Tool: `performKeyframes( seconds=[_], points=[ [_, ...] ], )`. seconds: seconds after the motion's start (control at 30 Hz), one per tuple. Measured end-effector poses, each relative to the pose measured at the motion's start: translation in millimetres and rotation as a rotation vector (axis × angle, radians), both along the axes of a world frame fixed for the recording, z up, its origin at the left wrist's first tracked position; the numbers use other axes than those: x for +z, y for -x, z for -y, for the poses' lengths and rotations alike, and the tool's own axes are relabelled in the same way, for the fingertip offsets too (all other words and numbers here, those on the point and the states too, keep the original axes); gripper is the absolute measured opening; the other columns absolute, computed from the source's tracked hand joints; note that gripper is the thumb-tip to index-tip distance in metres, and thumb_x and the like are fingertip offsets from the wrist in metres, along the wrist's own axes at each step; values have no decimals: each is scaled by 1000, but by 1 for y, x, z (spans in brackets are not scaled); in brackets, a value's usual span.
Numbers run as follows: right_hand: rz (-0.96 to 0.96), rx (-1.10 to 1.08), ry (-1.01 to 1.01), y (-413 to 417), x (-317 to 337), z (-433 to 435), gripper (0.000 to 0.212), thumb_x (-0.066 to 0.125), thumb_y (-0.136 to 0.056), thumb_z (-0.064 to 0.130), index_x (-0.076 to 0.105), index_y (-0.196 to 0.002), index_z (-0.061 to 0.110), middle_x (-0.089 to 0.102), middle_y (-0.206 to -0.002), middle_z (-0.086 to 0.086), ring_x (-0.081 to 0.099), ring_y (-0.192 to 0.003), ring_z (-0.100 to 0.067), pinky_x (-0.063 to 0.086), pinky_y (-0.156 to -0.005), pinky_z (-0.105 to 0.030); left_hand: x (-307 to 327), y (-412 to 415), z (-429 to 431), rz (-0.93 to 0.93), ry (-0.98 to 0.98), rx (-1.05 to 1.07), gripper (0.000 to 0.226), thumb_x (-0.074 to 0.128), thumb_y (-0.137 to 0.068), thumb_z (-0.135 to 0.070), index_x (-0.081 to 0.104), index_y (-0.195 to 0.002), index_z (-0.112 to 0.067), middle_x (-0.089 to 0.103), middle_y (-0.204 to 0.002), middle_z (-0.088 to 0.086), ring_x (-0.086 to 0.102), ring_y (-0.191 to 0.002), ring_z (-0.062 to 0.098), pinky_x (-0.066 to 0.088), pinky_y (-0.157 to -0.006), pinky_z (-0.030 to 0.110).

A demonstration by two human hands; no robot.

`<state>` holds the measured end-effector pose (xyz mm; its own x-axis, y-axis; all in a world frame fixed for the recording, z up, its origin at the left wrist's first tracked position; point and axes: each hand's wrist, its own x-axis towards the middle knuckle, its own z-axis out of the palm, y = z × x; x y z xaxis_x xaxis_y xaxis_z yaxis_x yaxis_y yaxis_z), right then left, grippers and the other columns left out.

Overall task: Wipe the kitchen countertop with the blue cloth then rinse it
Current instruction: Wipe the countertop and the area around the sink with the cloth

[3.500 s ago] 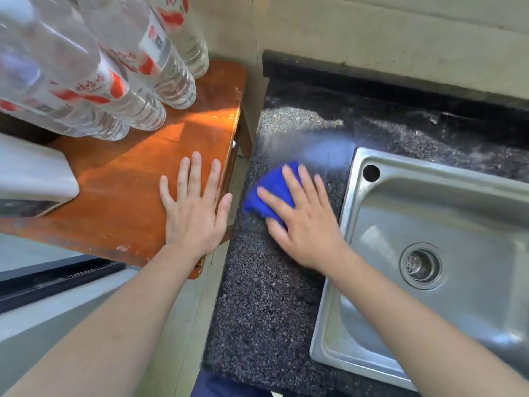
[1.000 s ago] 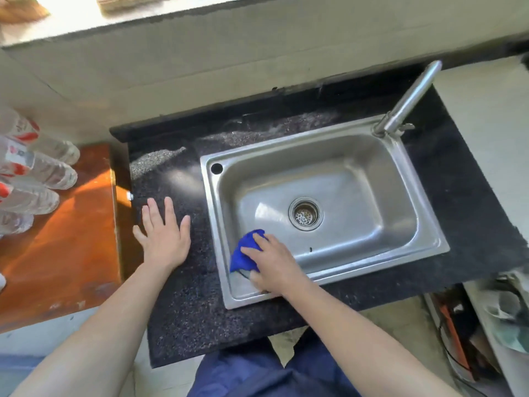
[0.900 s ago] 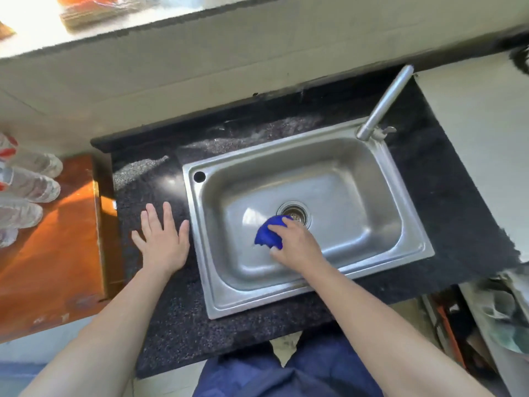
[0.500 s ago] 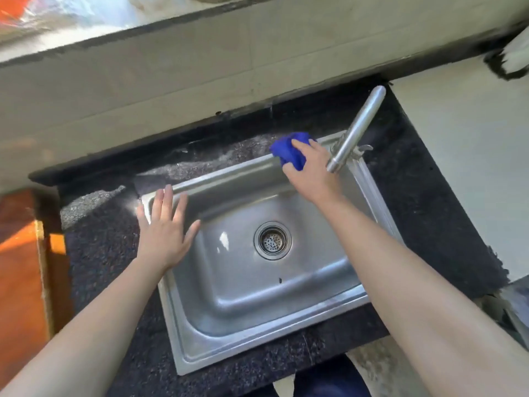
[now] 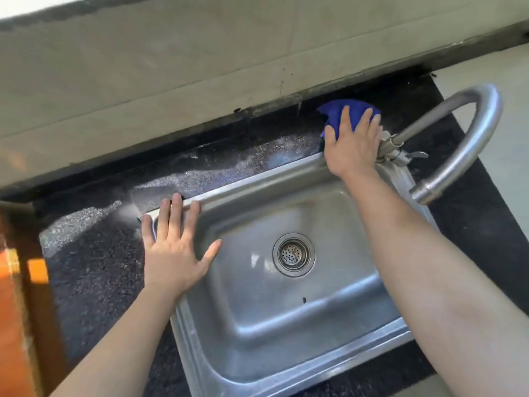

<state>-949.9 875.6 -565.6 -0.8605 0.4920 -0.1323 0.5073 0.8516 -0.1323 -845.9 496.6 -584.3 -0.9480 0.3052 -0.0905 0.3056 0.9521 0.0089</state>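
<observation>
- While the right hand (image 5: 353, 141) lies flat on the blue cloth (image 5: 332, 111), its fingers run straight and slightly apart, pressing the cloth down rather than curling round it.
- That cloth sits bunched on the black countertop (image 5: 94, 267), on the narrow strip behind the sink (image 5: 257, 179), against the foot of the tiled wall (image 5: 171, 81).
- Blue fabric shows beyond the fingertips and to the thumb side; the palm covers the rest.
- Just beside the heel of the right hand stands the base of the faucet (image 5: 472, 130), whose curved spout arches away to the right and ends over the sink's right rim.
- Spread wide and holding nothing, the left hand (image 5: 174, 253) reaches over the sink's back left corner.
- Its fingertips (image 5: 177, 200) lie at the steel rim, and the thumb points out over the basin.
- Whether the left palm rests on the metal or hangs just above it, the view does not settle.
- Between the two forearms, the drain (image 5: 293, 255) lies in the middle of the basin floor.
- At the far left edge an orange-brown wooden surface (image 5: 11, 310) borders the countertop.
</observation>
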Motion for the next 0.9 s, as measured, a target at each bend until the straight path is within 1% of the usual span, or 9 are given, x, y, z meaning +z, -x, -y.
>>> performKeyframes(
  seconds=[0.1,0.17,0.23,0.37,0.43,0.53,0.7,0.8,0.9],
  points=[
    [-55,-180,39,25,-8,3,62,31,-103,45,22,-159,20,7,-164,-25,1,-152,-44,1,-123,-52,-2,6,-1,-16,9,0,88,35,-87,-72,25,-157,-20,14,-165,12,16,-152,33,11,-119,60],
    [-104,-223,47,33,-9,21,61,34,-101,43,27,-158,20,11,-164,-24,5,-151,-44,4,-123,-52,-4,10,-1,-24,13,4,88,35,-87,-73,24,-157,-21,14,-166,12,15,-152,32,9,-120,60],
    [-127,-114,57,19,-11,54,61,36,-99,42,33,-155,20,17,-163,-24,11,-150,-44,9,-122,-51,-4,10,1,-13,29,9,89,35,-87,-74,23,-158,-21,13,-166,12,13,-152,32,8,-120,60],
    [-159,315,55,-23,-13,131,58,38,-97,42,43,-150,19,28,-158,-24,22,-146,-44,18,-119,-51,-5,8,2,-18,32,12,89,36,-86,-73,24,-157,-20,13,-166,11,14,-152,33,10,-119,61],
    [-127,353,51,-24,-14,137,59,38,-97,42,43,-150,18,30,-158,-23,23,-146,-43,19,-119,-51,-5,7,1,-24,25,16,90,35,-85,-73,27,-156,-19,14,-166,12,15,-152,33,10,-118,61],
    [-117,180,-4,-18,-14,106,60,38,-97,42,40,-152,17,30,-157,-25,24,-146,-43,22,-117,-52,-3,8,-1,-4,42,25,91,32,-84,-75,28,-156,-19,14,-165,11,13,-152,32,10,-119,60],
    [-60,-209,4,29,-5,17,64,35,-99,42,27,-157,16,15,-162,-27,10,-151,-44,11,-122,-52,-3,8,-1,-17,45,11,90,29,-86,-76,27,-157,-20,16,-165,12,14,-152,32,9,-119,59],
    [-107,-322,35,50,-4,-11,65,39,-93,43,34,-151,15,19,-162,-23,9,-151,-42,8,-122,-53,-5,9,1,-32,30,12,89,30,-87,-75,27,-157,-20,16,-165,12,14,-152,32,8,-119,59],
    [-186,-330,34,44,-7,0,63,41,-89,43,42,-146,14,25,-161,-21,13,-151,-41,9,-122,-52,-5,10,0,-46,6,4,88,32,-87,-74,28,-156,-20,17,-165,12,15,-152,32,8,-119,59]
  ],
)
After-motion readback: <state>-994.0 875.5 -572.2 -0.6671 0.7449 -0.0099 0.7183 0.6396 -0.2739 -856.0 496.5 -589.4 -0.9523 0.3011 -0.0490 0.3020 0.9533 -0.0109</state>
